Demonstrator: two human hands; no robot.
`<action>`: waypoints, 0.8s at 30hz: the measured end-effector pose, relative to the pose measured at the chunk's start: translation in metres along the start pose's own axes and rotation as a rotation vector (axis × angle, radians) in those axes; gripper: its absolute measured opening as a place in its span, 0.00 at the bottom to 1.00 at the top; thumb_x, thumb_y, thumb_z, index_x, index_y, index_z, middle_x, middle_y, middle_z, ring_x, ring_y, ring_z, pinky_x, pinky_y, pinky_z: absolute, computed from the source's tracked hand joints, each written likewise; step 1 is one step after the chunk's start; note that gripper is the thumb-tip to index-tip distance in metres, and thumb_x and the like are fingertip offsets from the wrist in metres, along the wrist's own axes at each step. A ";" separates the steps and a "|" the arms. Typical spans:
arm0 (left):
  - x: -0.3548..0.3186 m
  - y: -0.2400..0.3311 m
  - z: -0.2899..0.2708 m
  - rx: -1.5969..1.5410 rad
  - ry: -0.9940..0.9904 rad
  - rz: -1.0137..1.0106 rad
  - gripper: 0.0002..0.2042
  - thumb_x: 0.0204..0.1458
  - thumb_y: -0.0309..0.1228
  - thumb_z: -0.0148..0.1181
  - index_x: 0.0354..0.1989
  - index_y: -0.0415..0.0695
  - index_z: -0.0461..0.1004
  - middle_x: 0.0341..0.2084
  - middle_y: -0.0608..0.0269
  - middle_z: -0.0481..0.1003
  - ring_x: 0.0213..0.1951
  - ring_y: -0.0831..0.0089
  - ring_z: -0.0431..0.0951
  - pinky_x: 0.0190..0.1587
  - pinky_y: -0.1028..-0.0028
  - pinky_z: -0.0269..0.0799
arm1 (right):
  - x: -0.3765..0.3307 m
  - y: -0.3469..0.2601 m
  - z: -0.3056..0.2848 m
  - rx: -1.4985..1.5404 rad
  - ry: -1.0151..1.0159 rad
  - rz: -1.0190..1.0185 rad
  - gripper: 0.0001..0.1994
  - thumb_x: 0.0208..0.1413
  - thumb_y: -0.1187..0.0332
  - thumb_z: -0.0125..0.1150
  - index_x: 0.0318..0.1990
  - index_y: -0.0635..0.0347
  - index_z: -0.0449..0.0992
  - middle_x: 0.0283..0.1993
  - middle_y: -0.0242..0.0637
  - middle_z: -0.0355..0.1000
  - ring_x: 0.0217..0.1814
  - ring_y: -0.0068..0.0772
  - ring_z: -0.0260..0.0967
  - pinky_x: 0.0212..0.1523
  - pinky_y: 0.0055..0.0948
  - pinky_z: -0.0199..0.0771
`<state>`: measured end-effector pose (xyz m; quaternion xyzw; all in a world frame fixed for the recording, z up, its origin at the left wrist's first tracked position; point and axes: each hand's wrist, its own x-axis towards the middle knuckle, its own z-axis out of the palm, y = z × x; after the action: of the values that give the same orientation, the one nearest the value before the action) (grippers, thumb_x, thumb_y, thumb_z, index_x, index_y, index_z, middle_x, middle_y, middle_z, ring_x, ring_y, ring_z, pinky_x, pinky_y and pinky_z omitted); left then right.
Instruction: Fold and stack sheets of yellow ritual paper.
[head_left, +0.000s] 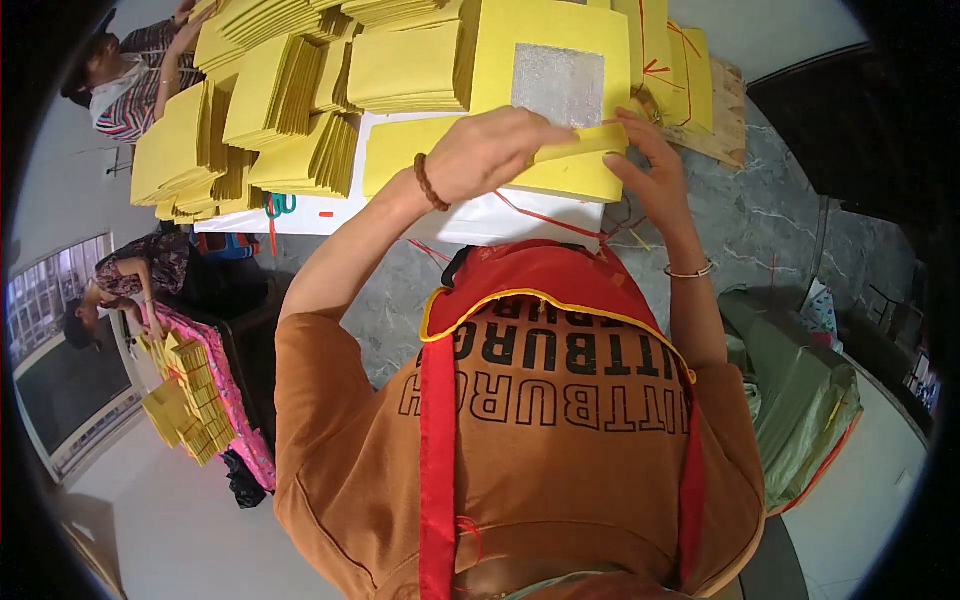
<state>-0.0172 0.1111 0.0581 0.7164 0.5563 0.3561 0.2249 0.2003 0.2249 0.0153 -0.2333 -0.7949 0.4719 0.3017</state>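
Head view | left hand [490, 152] touched near yellow paper [580, 178], couldn't tell its grip | right hand's [657, 170] grip spread open at the right end, maybe to steady it

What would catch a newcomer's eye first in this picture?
Probably the bright yellow stacks at upper left on the white table, then the silver patch on a yellow sheet at top centre. Next, the red apron mid-picture, below the left hand and right hand at a yellow piece.
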 end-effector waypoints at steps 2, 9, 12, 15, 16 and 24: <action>-0.004 -0.005 0.004 0.343 -0.032 0.395 0.12 0.48 0.30 0.55 0.42 0.49 0.73 0.36 0.62 0.74 0.35 0.66 0.73 0.35 0.71 0.70 | 0.001 0.004 0.001 0.012 -0.011 -0.027 0.12 0.47 0.73 0.61 0.42 0.60 0.75 0.46 0.37 0.71 0.59 0.37 0.60 0.57 0.33 0.60; -0.008 -0.002 -0.003 0.394 -0.222 0.303 0.23 0.40 0.42 0.61 0.49 0.54 0.72 0.48 0.64 0.68 0.50 0.62 0.65 0.50 0.65 0.59 | -0.001 0.005 0.000 0.041 -0.008 -0.038 0.12 0.48 0.73 0.60 0.42 0.60 0.75 0.46 0.35 0.72 0.60 0.37 0.60 0.57 0.33 0.59; -0.008 -0.007 -0.004 0.349 -0.225 0.292 0.26 0.39 0.44 0.61 0.51 0.55 0.70 0.50 0.65 0.67 0.51 0.62 0.64 0.51 0.65 0.58 | 0.000 0.005 0.001 0.065 -0.006 -0.002 0.12 0.48 0.72 0.60 0.42 0.60 0.75 0.47 0.36 0.71 0.60 0.36 0.60 0.58 0.32 0.59; -0.005 -0.007 -0.007 0.334 -0.248 0.282 0.26 0.39 0.44 0.62 0.51 0.55 0.70 0.49 0.64 0.68 0.51 0.61 0.65 0.52 0.64 0.58 | 0.000 0.005 0.001 0.081 0.008 0.031 0.12 0.49 0.70 0.60 0.43 0.61 0.75 0.48 0.38 0.71 0.60 0.36 0.60 0.58 0.32 0.59; -0.005 -0.007 -0.008 0.336 -0.248 0.283 0.26 0.39 0.44 0.62 0.51 0.55 0.70 0.49 0.64 0.68 0.51 0.61 0.65 0.52 0.64 0.58 | 0.000 0.004 0.001 0.104 0.008 0.040 0.12 0.49 0.70 0.60 0.43 0.62 0.75 0.49 0.39 0.71 0.59 0.36 0.61 0.57 0.31 0.59; 0.000 -0.006 -0.014 0.224 -0.254 0.252 0.25 0.39 0.41 0.64 0.50 0.52 0.72 0.45 0.60 0.71 0.49 0.61 0.67 0.52 0.65 0.59 | -0.001 0.016 0.002 0.189 0.022 0.092 0.14 0.50 0.69 0.60 0.43 0.65 0.74 0.52 0.43 0.68 0.57 0.32 0.62 0.56 0.28 0.59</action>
<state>-0.0319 0.1121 0.0625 0.8400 0.4656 0.2240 0.1657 0.2008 0.2298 0.0002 -0.2449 -0.7319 0.5557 0.3091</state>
